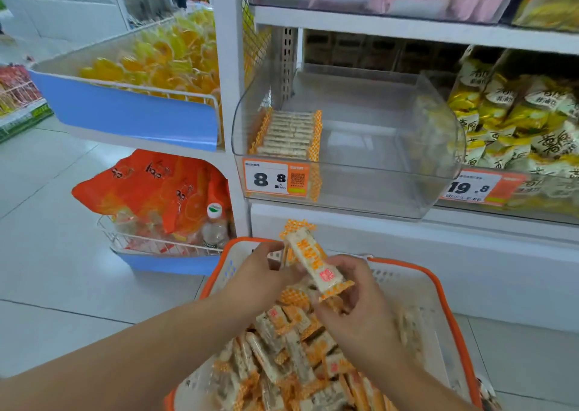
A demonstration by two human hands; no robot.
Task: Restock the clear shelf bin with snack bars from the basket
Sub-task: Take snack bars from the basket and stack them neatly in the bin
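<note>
Both hands meet above the white basket with the orange rim [437, 288], which is heaped with loose snack bars [291, 360] in white wrappers with orange checked ends. The left hand [255, 280] curls its fingers round a small bunch of bars held upright, and the right hand [355, 301] pinches the lower end of one wrapped bar [313, 261] that leans against that bunch, its upper end tilted up to the left. The clear shelf bin [391, 147] sits on the shelf just above and behind the basket; a neat row of the same bars [286, 136] stands along its left side, and the remainder of its floor is bare. An orange price tag reading 8.8 [275, 178] is fixed to the bin's front at the left. Yellow-and-white snack packets [517, 112] fill the neighbouring bin on the right.
</note>
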